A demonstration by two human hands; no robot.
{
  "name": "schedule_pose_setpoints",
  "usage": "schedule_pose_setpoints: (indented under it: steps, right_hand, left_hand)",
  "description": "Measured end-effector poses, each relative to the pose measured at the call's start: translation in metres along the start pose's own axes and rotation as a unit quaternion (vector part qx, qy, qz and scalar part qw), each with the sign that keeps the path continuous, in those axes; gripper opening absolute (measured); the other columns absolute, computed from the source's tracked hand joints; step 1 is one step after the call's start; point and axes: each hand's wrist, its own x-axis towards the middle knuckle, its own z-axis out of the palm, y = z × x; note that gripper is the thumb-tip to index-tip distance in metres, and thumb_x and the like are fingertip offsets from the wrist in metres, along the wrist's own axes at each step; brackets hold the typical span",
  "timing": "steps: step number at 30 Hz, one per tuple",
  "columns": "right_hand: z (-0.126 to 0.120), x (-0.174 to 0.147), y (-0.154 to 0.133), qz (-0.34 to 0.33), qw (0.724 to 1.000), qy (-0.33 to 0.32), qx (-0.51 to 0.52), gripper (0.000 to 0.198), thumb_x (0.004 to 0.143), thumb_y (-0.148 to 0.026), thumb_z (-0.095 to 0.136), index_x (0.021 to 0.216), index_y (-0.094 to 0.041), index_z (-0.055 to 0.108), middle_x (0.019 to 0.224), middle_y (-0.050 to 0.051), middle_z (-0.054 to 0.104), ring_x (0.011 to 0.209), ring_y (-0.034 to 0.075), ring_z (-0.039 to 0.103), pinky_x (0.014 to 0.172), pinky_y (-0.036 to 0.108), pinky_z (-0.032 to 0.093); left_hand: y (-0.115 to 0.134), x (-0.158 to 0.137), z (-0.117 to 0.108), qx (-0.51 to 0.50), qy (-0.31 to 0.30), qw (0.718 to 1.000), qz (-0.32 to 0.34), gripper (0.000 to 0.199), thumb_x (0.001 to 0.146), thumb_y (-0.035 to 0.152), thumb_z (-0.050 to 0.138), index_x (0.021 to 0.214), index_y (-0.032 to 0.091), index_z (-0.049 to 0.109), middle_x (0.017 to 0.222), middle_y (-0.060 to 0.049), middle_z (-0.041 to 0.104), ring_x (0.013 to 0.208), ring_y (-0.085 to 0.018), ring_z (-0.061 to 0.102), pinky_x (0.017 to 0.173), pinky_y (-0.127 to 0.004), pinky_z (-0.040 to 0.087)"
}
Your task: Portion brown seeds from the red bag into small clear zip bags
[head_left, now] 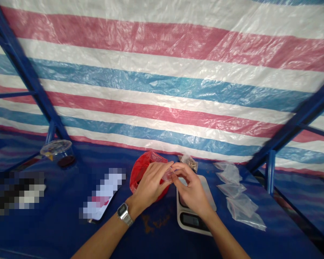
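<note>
Between my two hands is a small clear plastic bag (pixel 167 175), held above the gap between a red plastic bag and a scale. My left hand (pixel 152 178), with a metal wristwatch (pixel 125 214) on the wrist, has its fingers closed on the bag's left side. From the other side, the thumb and fingers of my right hand (pixel 188 184) pinch the bag's edge. Beneath my left hand stands the open red plastic bag (pixel 143 166), its contents mostly hidden. Under my right hand lies the white digital kitchen scale (pixel 182 220); its display cannot be read.
Several flat clear bags (pixel 241 203) lie in a row at the right. Behind the scale is a clear bag with small brown pieces (pixel 190 163). On the left are a blurred phone-like slab (pixel 104 196) and a clear plastic tub (pixel 58 153). A striped tarp (pixel 162 86) hangs behind the blue table.
</note>
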Motion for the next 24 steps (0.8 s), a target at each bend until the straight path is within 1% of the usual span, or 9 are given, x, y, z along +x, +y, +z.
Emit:
schedule_pose_setpoints:
  steps: [4, 7, 10, 12, 13, 16, 19, 21, 24]
  right_hand:
    - [-0.003, 0.0, -0.002, -0.009, 0.999, 0.022, -0.032, 0.019, 0.099, -0.033, 0.061, 0.115, -0.025, 0.065, 0.109, 0.004, 0.073, 0.09, 0.017, 0.07, 0.086, 0.03, 0.057]
    - [-0.008, -0.001, -0.003, -0.022, 0.995, 0.041, -0.092, 0.021, 0.099, -0.032, 0.058, 0.119, -0.025, 0.065, 0.111, 0.005, 0.074, 0.091, 0.019, 0.071, 0.088, 0.032, 0.056]
    - [-0.01, -0.003, -0.007, -0.057, 0.985, 0.022, -0.164, 0.018, 0.1, -0.027, 0.055, 0.112, -0.027, 0.068, 0.108, 0.003, 0.075, 0.098, 0.02, 0.071, 0.09, 0.033, 0.054]
    - [-0.006, -0.002, -0.01, -0.075, 0.98, -0.011, -0.186, 0.019, 0.101, -0.023, 0.051, 0.109, -0.028, 0.068, 0.109, 0.003, 0.075, 0.104, 0.021, 0.069, 0.093, 0.033, 0.052]
    - [-0.001, -0.001, -0.011, -0.079, 0.977, -0.028, -0.195, 0.021, 0.101, -0.021, 0.05, 0.109, -0.028, 0.068, 0.11, 0.003, 0.074, 0.105, 0.021, 0.069, 0.095, 0.034, 0.051]
    - [0.019, 0.008, -0.014, -0.077, 0.96, -0.085, -0.255, 0.024, 0.099, -0.016, 0.051, 0.11, -0.026, 0.069, 0.112, 0.004, 0.075, 0.107, 0.021, 0.067, 0.098, 0.036, 0.048]
    - [0.043, 0.022, -0.012, -0.058, 0.914, -0.156, -0.37, 0.019, 0.098, -0.017, 0.057, 0.108, -0.021, 0.072, 0.111, 0.008, 0.076, 0.108, 0.025, 0.066, 0.1, 0.04, 0.045]
    - [0.056, 0.029, -0.01, -0.042, 0.875, -0.197, -0.44, 0.017, 0.096, -0.022, 0.061, 0.109, -0.018, 0.072, 0.112, 0.012, 0.076, 0.111, 0.029, 0.064, 0.102, 0.042, 0.042]
    - [0.067, 0.033, -0.005, -0.03, 0.844, -0.227, -0.486, 0.021, 0.093, -0.022, 0.063, 0.112, -0.016, 0.071, 0.113, 0.014, 0.076, 0.113, 0.03, 0.062, 0.102, 0.042, 0.039]
  left_hand:
    - [0.001, 0.003, -0.005, -0.055, 0.011, 0.998, -0.035, 0.043, 0.099, 0.03, 0.063, 0.141, 0.025, 0.056, 0.129, -0.009, 0.071, 0.119, -0.025, 0.066, 0.107, -0.042, 0.05]
    - [-0.003, 0.01, -0.012, -0.114, 0.084, 0.98, -0.142, 0.032, 0.099, 0.033, 0.061, 0.129, 0.025, 0.063, 0.122, -0.008, 0.073, 0.113, -0.023, 0.068, 0.103, -0.038, 0.051]
    - [-0.013, 0.02, -0.026, -0.154, 0.179, 0.94, -0.245, 0.029, 0.099, 0.04, 0.058, 0.12, 0.021, 0.065, 0.112, -0.007, 0.073, 0.103, -0.022, 0.069, 0.095, -0.034, 0.052]
    - [-0.02, 0.025, -0.039, -0.142, 0.206, 0.922, -0.297, 0.031, 0.1, 0.044, 0.053, 0.114, 0.019, 0.064, 0.103, -0.007, 0.073, 0.093, -0.021, 0.069, 0.086, -0.032, 0.052]
    - [-0.022, 0.027, -0.046, -0.12, 0.201, 0.917, -0.324, 0.031, 0.1, 0.046, 0.051, 0.109, 0.018, 0.063, 0.097, -0.007, 0.073, 0.088, -0.021, 0.069, 0.081, -0.031, 0.051]
    - [-0.02, 0.023, -0.062, -0.003, 0.103, 0.914, -0.391, 0.033, 0.1, 0.05, 0.048, 0.098, 0.019, 0.06, 0.089, -0.008, 0.071, 0.081, -0.024, 0.069, 0.072, -0.032, 0.049]
    - [-0.01, 0.009, -0.065, 0.153, -0.045, 0.899, -0.407, 0.031, 0.1, 0.046, 0.046, 0.106, 0.017, 0.055, 0.107, -0.018, 0.069, 0.084, -0.029, 0.071, 0.068, -0.035, 0.048]
    - [-0.005, -0.003, -0.062, 0.184, -0.088, 0.889, -0.41, 0.026, 0.097, 0.038, 0.052, 0.107, 0.014, 0.055, 0.113, -0.025, 0.066, 0.082, -0.032, 0.072, 0.066, -0.037, 0.048]
    - [-0.005, -0.014, -0.058, 0.182, -0.147, 0.89, -0.392, 0.02, 0.092, 0.028, 0.059, 0.107, 0.015, 0.054, 0.104, -0.021, 0.069, 0.091, -0.034, 0.072, 0.071, -0.036, 0.049]
